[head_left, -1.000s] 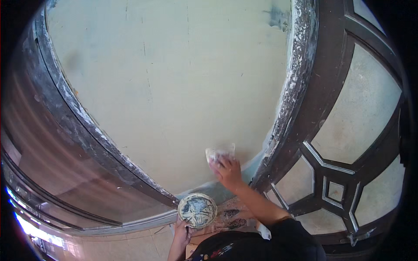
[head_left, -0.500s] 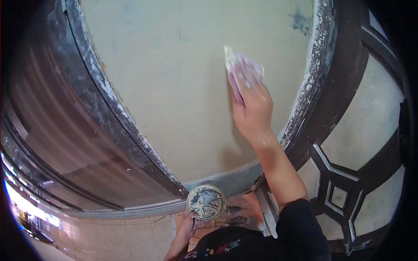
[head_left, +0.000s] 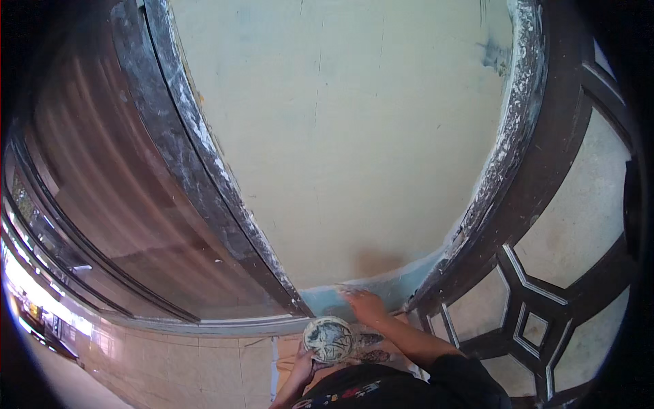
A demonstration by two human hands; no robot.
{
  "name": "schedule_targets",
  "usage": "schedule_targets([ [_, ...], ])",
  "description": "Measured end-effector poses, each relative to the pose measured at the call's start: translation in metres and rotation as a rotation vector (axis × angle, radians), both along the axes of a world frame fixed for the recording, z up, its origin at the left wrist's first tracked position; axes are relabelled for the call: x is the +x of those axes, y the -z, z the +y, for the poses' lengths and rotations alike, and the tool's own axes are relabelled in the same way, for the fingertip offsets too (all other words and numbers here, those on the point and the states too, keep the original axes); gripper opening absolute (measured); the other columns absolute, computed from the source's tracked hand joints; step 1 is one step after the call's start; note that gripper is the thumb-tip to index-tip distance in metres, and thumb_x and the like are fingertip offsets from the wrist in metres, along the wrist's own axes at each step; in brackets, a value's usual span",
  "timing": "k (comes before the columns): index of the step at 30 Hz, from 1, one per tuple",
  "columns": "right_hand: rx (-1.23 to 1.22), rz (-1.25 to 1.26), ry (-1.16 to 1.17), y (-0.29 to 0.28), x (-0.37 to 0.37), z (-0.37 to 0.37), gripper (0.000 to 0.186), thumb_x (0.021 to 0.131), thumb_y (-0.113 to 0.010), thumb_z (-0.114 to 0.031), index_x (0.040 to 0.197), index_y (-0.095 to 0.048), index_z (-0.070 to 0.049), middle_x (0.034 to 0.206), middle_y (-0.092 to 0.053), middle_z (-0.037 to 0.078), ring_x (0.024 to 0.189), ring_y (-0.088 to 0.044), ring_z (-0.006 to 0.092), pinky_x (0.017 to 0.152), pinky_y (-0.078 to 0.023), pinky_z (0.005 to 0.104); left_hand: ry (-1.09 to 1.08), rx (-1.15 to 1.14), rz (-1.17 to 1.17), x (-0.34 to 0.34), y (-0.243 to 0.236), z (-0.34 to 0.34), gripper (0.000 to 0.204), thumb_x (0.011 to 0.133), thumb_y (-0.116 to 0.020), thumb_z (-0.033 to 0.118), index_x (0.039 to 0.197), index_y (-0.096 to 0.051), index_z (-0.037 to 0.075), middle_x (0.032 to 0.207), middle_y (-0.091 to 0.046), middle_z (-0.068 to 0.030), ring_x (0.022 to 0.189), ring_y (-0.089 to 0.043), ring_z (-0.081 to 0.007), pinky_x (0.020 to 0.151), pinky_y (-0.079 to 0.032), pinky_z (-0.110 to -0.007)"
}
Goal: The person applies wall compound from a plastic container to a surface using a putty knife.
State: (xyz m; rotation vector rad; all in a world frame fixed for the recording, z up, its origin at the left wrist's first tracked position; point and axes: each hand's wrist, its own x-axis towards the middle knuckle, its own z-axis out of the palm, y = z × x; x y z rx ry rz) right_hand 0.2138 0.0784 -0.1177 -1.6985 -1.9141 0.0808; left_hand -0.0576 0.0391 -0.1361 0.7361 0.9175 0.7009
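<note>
One round, cream-rimmed, grey-smeared container [head_left: 328, 339], below the tall pale plastered panel [head_left: 340, 170], left hand [head_left: 305, 361] closed on its near-left rim. One thin, pale, flat scraper [head_left: 341, 289], mostly hidden, gripped by the right hand [head_left: 366, 307] at the panel's lower edge.

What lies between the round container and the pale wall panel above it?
In the head view, a blue-green wall strip lies there, partly hidden by the right hand.

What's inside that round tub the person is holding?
In the round tub, held by the left hand, you can see messy, pale and blue-grey smears with streaks across them. Whatever is underneath the smears is covered, so I can't tell.
</note>
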Motion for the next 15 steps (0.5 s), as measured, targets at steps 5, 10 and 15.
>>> schedule_targets([
  [5,-0.062,0.656,0.184,-0.014,0.059,-0.032,0.03,0.09,-0.058,-0.013,0.118,-0.061,-0.006,0.107,-0.068,0.01,0.095,-0.065,0.0259,0.081,-0.051,0.0377,0.018,-0.054,-0.197,-0.003,0.056,0.009,0.051,0.094,-0.04,0.002,0.142,-0.03,0.014,0.135,-0.048,-0.0182,0.107,-0.062,-0.0399,0.074,-0.06,-0.058],
  [10,0.158,1.042,0.204,-0.061,0.096,-0.056,0.019,0.092,-0.058,-0.012,0.108,-0.06,-0.003,0.093,-0.066,0.005,0.081,-0.061,0.0162,0.071,-0.051,0.0326,-0.049,0.039,-0.254,0.044,-0.048,-0.009,0.057,0.087,-0.043,0.004,0.143,-0.033,0.009,0.13,-0.054,-0.0197,0.098,-0.067,-0.0384,0.071,-0.061,-0.053],
  [15,-0.016,1.379,0.169,-0.145,0.102,-0.09,0.022,0.094,-0.057,-0.012,0.114,-0.058,-0.003,0.095,-0.064,0.004,0.087,-0.058,0.0085,0.077,-0.048,0.0264,-0.14,0.204,-0.332,0.082,-0.111,-0.015,0.065,0.078,-0.048,0.001,0.141,-0.034,0.009,0.121,-0.056,-0.0144,0.091,-0.066,-0.0252,0.063,-0.06,-0.032],
])
